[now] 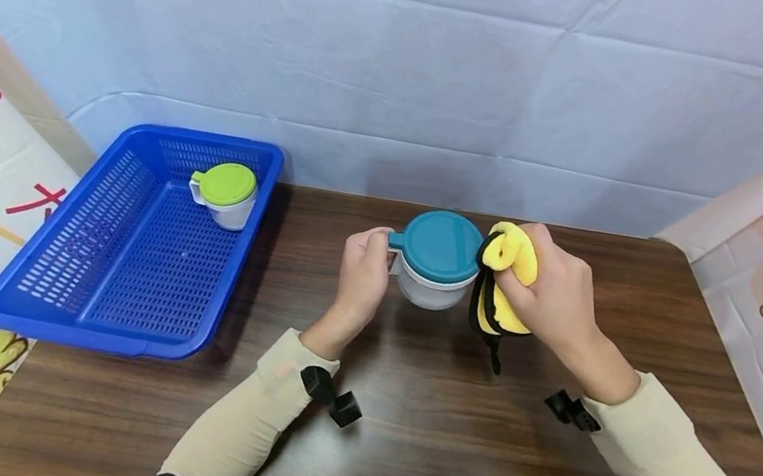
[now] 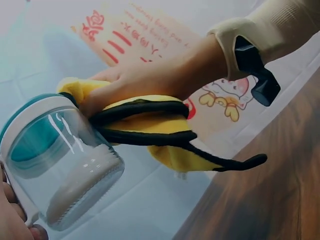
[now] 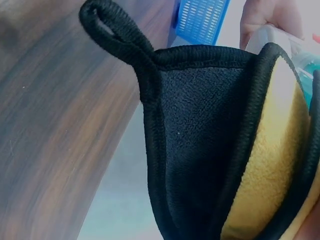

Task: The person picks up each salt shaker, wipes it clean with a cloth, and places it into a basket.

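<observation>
A clear jar (image 1: 430,293) with a teal lid (image 1: 442,246) is held off the table by my left hand (image 1: 364,272), whose fingers grip its white handle. In the left wrist view, whitish contents (image 2: 85,187) show inside the tilted jar. My right hand (image 1: 556,289) holds a bunched yellow cloth (image 1: 505,315) with black edging, pressed against the right side of the lid. Close up in the right wrist view, the cloth shows a dark grey face (image 3: 205,130) and a black hanging loop (image 3: 112,27). The right fingertips are hidden by the cloth.
On the left of the wooden table (image 1: 454,457) stands a blue perforated basket (image 1: 214,296). A similar jar (image 1: 232,214) with a lime green lid (image 1: 228,184) sits in its far right corner. A pale backdrop (image 1: 400,96) rises behind the table.
</observation>
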A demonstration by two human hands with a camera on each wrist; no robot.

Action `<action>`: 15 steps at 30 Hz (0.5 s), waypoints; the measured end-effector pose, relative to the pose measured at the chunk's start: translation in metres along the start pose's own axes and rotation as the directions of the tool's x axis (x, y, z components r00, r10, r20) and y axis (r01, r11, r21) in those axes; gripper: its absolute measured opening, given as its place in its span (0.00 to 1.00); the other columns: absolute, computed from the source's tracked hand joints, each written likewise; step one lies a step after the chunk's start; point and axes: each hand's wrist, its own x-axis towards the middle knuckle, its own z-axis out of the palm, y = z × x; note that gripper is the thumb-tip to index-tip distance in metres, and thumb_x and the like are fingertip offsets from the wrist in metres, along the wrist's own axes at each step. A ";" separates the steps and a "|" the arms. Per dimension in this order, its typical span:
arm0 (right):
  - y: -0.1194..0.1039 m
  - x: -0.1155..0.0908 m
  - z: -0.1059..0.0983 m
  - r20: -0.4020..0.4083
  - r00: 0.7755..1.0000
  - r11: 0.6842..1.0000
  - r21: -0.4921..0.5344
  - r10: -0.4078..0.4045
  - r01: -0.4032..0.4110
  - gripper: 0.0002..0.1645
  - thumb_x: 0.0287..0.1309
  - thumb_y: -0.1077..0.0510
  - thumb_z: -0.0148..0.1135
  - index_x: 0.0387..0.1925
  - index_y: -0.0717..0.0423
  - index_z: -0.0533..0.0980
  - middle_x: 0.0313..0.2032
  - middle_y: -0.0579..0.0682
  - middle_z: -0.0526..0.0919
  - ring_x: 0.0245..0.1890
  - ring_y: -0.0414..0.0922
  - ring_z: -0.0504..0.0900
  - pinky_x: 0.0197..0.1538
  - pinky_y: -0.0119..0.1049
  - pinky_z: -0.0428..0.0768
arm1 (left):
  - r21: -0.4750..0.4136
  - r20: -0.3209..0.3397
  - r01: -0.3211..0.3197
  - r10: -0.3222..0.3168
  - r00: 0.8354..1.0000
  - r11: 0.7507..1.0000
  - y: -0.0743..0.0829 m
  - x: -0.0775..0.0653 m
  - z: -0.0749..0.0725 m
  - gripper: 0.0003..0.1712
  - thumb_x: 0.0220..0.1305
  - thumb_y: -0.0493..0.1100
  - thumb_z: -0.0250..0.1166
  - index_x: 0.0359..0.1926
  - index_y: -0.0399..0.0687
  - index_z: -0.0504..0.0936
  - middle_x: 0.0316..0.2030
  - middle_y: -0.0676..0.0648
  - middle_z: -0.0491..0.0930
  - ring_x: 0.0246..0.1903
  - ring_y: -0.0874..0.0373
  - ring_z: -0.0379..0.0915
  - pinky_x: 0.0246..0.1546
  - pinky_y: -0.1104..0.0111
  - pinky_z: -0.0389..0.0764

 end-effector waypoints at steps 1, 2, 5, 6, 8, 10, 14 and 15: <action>0.000 0.001 0.000 -0.005 1.000 1.000 0.000 0.010 -0.010 0.17 0.57 0.54 0.57 0.41 0.64 0.74 0.18 0.52 0.71 0.14 0.42 0.65 0.18 0.39 0.65 | -0.011 -0.011 0.000 -0.001 1.000 1.000 -0.001 0.000 0.001 0.19 0.63 0.35 0.42 0.14 0.46 0.62 0.13 0.53 0.56 0.17 0.60 0.49 0.22 0.71 0.53; 0.001 0.002 0.000 -0.010 1.000 1.000 -0.002 0.022 -0.022 0.16 0.58 0.54 0.57 0.41 0.64 0.73 0.17 0.52 0.69 0.13 0.42 0.64 0.18 0.39 0.64 | -0.021 -0.026 0.000 -0.001 1.000 1.000 -0.001 0.000 0.001 0.19 0.63 0.35 0.42 0.14 0.46 0.62 0.14 0.53 0.56 0.17 0.60 0.49 0.22 0.71 0.53; 0.003 0.005 0.000 -0.023 0.998 0.998 -0.011 0.055 -0.055 0.15 0.58 0.55 0.57 0.40 0.64 0.72 0.16 0.51 0.66 0.13 0.42 0.63 0.18 0.38 0.63 | -0.041 -0.071 -0.007 0.004 0.997 0.999 -0.002 0.000 0.003 0.19 0.63 0.35 0.42 0.14 0.46 0.62 0.14 0.53 0.56 0.18 0.60 0.49 0.23 0.71 0.53; 0.004 0.006 -0.001 -0.027 0.997 0.998 -0.014 0.067 -0.067 0.14 0.58 0.56 0.57 0.40 0.64 0.72 0.16 0.50 0.66 0.12 0.42 0.62 0.18 0.38 0.63 | -0.045 -0.079 -0.011 0.007 0.997 0.999 -0.002 0.000 0.003 0.19 0.63 0.35 0.42 0.14 0.47 0.62 0.14 0.53 0.55 0.18 0.60 0.49 0.23 0.71 0.53; 0.006 0.006 -0.001 -0.031 0.995 0.996 -0.021 0.090 -0.090 0.14 0.58 0.56 0.58 0.40 0.63 0.72 0.16 0.50 0.66 0.12 0.42 0.63 0.18 0.39 0.64 | -0.053 -0.086 -0.018 0.014 0.996 0.998 -0.001 0.000 0.003 0.19 0.63 0.35 0.42 0.14 0.47 0.61 0.14 0.53 0.55 0.18 0.61 0.48 0.23 0.71 0.53; 0.008 0.005 -0.002 -0.033 0.993 0.994 -0.021 0.110 -0.110 0.15 0.58 0.56 0.59 0.41 0.64 0.72 0.16 0.50 0.67 0.13 0.43 0.63 0.18 0.39 0.64 | -0.059 -0.082 -0.021 0.016 0.996 0.998 -0.001 0.001 0.004 0.19 0.63 0.35 0.42 0.15 0.47 0.61 0.14 0.53 0.55 0.17 0.61 0.48 0.23 0.71 0.52; 0.010 0.004 -0.002 -0.040 0.991 0.991 -0.010 0.131 -0.131 0.18 0.56 0.55 0.60 0.43 0.64 0.72 0.17 0.51 0.69 0.13 0.44 0.65 0.19 0.40 0.65 | -0.071 -0.075 -0.017 0.012 0.997 0.997 0.000 0.001 0.004 0.19 0.63 0.34 0.43 0.14 0.47 0.61 0.14 0.54 0.56 0.17 0.62 0.49 0.23 0.72 0.53; 0.010 0.003 -0.002 -0.042 0.990 0.991 -0.007 0.131 -0.132 0.19 0.55 0.54 0.60 0.43 0.64 0.72 0.17 0.51 0.69 0.13 0.44 0.65 0.19 0.41 0.65 | -0.069 -0.076 -0.015 0.010 0.997 0.997 -0.001 0.001 0.004 0.19 0.63 0.34 0.43 0.14 0.47 0.61 0.14 0.54 0.56 0.18 0.62 0.49 0.23 0.72 0.53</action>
